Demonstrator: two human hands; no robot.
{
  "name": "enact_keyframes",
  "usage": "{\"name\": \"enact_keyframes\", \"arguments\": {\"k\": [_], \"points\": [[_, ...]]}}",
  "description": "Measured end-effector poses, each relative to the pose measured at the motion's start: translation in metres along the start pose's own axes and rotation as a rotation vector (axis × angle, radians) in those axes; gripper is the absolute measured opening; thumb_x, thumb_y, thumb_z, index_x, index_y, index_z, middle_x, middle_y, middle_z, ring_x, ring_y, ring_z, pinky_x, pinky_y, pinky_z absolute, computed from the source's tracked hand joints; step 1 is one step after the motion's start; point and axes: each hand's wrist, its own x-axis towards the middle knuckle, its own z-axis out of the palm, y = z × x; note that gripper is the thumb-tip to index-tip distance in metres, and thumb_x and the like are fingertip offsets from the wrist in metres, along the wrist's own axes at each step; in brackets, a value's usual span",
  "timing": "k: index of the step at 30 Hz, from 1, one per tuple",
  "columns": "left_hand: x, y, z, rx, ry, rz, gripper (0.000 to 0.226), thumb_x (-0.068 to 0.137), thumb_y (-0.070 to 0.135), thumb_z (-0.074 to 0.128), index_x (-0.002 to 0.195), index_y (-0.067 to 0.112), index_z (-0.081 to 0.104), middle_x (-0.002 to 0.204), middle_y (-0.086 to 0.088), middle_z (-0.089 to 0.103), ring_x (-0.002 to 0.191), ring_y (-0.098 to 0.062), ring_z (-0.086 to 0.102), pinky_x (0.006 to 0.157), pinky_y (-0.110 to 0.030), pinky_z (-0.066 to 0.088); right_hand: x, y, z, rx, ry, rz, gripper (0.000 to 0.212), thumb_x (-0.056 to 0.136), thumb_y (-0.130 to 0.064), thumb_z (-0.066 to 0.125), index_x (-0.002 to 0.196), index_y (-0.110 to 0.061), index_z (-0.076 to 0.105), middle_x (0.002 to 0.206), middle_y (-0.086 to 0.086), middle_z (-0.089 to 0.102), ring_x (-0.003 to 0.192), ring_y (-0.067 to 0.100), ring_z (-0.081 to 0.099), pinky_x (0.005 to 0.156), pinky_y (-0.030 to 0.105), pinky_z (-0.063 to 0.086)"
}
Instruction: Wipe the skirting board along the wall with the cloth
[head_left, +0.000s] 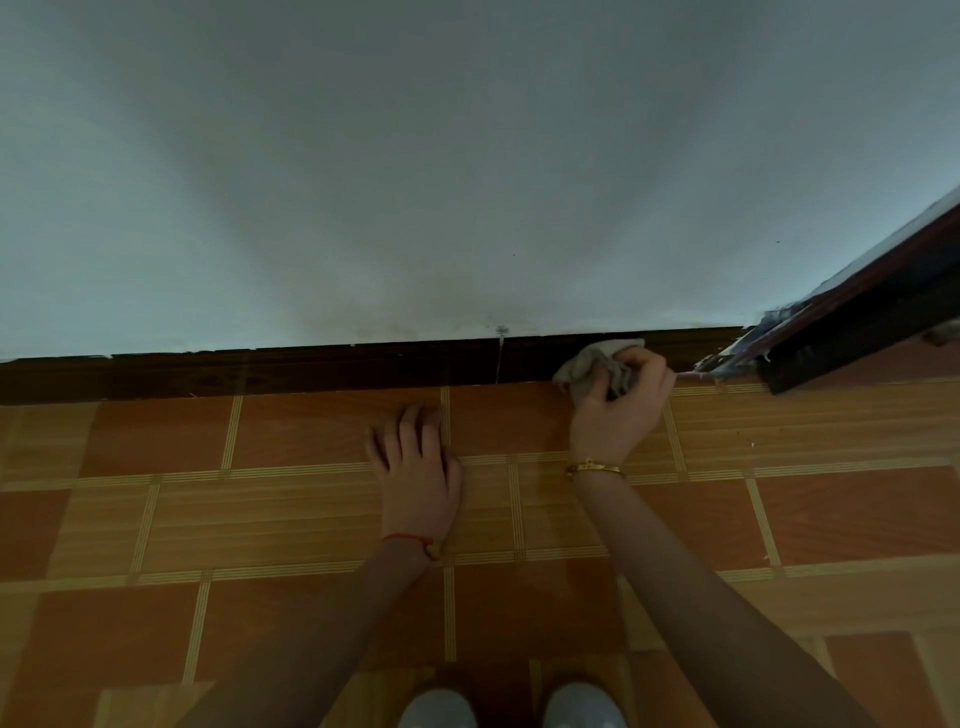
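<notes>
The dark skirting board (260, 371) runs along the foot of the pale wall (415, 182), and I place everything else against it. On its left stretch nothing touches it; a thin vertical seam (500, 361) splits it near the middle.

Just short of the board, left of that seam, my left hand (415, 457) lies flat and open on the tiled floor (156, 519), palm down, fingers spread and pointing at the board, holding nothing. A red thread (408, 539) circles that wrist, and the forearm runs back toward me.

Right of the seam, my right hand (621, 405) is closed around the grey cloth (592, 366), bunched in my fingers. The cloth sits ahead of my knuckles, pressed against the face of the board, with 1 corner reaching its top edge; the lower folds seem to brush the floor, though shadow makes that uncertain. The wrist is bent slightly up, wearing a gold bangle (595, 469).

Further right, the board ends at a dark door frame (857, 332). Well back from the board, 2 pale shoe tips (439, 709) show.
</notes>
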Motion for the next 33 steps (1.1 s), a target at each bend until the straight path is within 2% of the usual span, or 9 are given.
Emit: {"name": "enact_keyframes", "arguments": {"k": [6, 10, 13, 16, 20, 22, 25, 29, 33], "points": [[0.001, 0.000, 0.000, 0.014, -0.011, -0.002, 0.049, 0.092, 0.031, 0.039, 0.134, 0.009, 0.053, 0.140, -0.016, 0.049, 0.132, -0.038, 0.042, 0.114, -0.066, 0.022, -0.042, -0.001, 0.027, -0.035, -0.248, -0.099, 0.022, 0.078, 0.005, 0.068, 0.093, -0.006, 0.056, 0.109, 0.011, 0.049, 0.092, 0.010, 0.051, 0.072, -0.003, 0.038], [0.000, 0.000, 0.000, 0.016, -0.025, -0.005, 0.049, 0.093, 0.032, 0.038, 0.133, 0.009, 0.053, 0.141, -0.016, 0.048, 0.133, -0.039, 0.042, 0.115, -0.066, 0.021, -0.058, 0.001, 0.039, -0.028, -0.371, -0.186, 0.023, 0.077, 0.007, 0.068, 0.093, -0.007, 0.057, 0.106, 0.006, 0.047, 0.089, 0.009, 0.051, 0.074, -0.002, 0.037], [0.001, 0.000, -0.001, 0.006, -0.020, -0.010, 0.049, 0.092, 0.032, 0.039, 0.134, 0.009, 0.053, 0.140, -0.015, 0.048, 0.133, -0.038, 0.041, 0.115, -0.066, 0.020, -0.047, 0.005, 0.031, -0.065, -0.305, -0.139, 0.022, 0.078, 0.005, 0.068, 0.094, -0.006, 0.058, 0.109, 0.009, 0.050, 0.091, 0.009, 0.050, 0.075, 0.003, 0.040], [0.000, 0.001, -0.002, 0.002, -0.011, -0.007, 0.048, 0.093, 0.032, 0.039, 0.135, 0.010, 0.052, 0.141, -0.014, 0.048, 0.133, -0.037, 0.041, 0.115, -0.065, 0.020, -0.017, 0.017, 0.013, -0.143, -0.128, 0.076, 0.022, 0.079, 0.003, 0.066, 0.097, -0.005, 0.058, 0.113, 0.012, 0.051, 0.098, 0.016, 0.051, 0.079, 0.017, 0.041], [0.001, 0.002, -0.001, 0.018, 0.002, -0.001, 0.048, 0.093, 0.031, 0.041, 0.135, 0.010, 0.052, 0.141, -0.015, 0.048, 0.132, -0.037, 0.040, 0.115, -0.065, 0.021, 0.000, 0.026, 0.004, -0.160, -0.109, 0.085, 0.020, 0.079, 0.002, 0.066, 0.095, -0.004, 0.057, 0.110, 0.013, 0.051, 0.098, 0.020, 0.053, 0.079, 0.015, 0.038], [0.001, 0.003, -0.001, 0.026, 0.003, -0.005, 0.048, 0.092, 0.030, 0.042, 0.134, 0.010, 0.052, 0.141, -0.015, 0.048, 0.132, -0.036, 0.040, 0.114, -0.065, 0.021, -0.014, 0.021, 0.011, -0.132, -0.168, 0.042, 0.019, 0.079, 0.001, 0.068, 0.094, -0.004, 0.057, 0.109, 0.012, 0.052, 0.092, 0.011, 0.050, 0.076, 0.016, 0.041], [0.001, 0.002, 0.000, 0.043, -0.008, -0.009, 0.049, 0.092, 0.031, 0.041, 0.134, 0.010, 0.053, 0.141, -0.015, 0.048, 0.132, -0.038, 0.042, 0.114, -0.065, 0.021, -0.046, 0.015, 0.028, -0.088, -0.331, -0.118, 0.022, 0.076, 0.004, 0.068, 0.094, -0.005, 0.058, 0.103, 0.009, 0.051, 0.083, 0.005, 0.045, 0.069, 0.013, 0.036], [0.000, 0.000, -0.001, 0.052, -0.013, 0.003, 0.049, 0.092, 0.032, 0.039, 0.133, 0.009, 0.054, 0.139, -0.017, 0.049, 0.131, -0.039, 0.043, 0.113, -0.065, 0.023, -0.063, 0.011, 0.040, -0.109, -0.527, -0.250, 0.029, 0.074, 0.011, 0.062, 0.096, -0.008, 0.059, 0.104, 0.009, 0.050, 0.087, 0.018, 0.052, 0.071, 0.021, 0.042], [0.000, 0.001, -0.003, 0.023, -0.010, -0.006, 0.049, 0.093, 0.032, 0.039, 0.135, 0.011, 0.053, 0.140, -0.015, 0.049, 0.131, -0.038, 0.044, 0.115, -0.064, 0.020, -0.038, 0.037, 0.014, -0.277, -0.517, -0.331, 0.032, 0.076, 0.009, 0.060, 0.102, -0.009, 0.060, 0.110, 0.012, 0.052, 0.098, 0.026, 0.050, 0.080, 0.036, 0.049]]}}
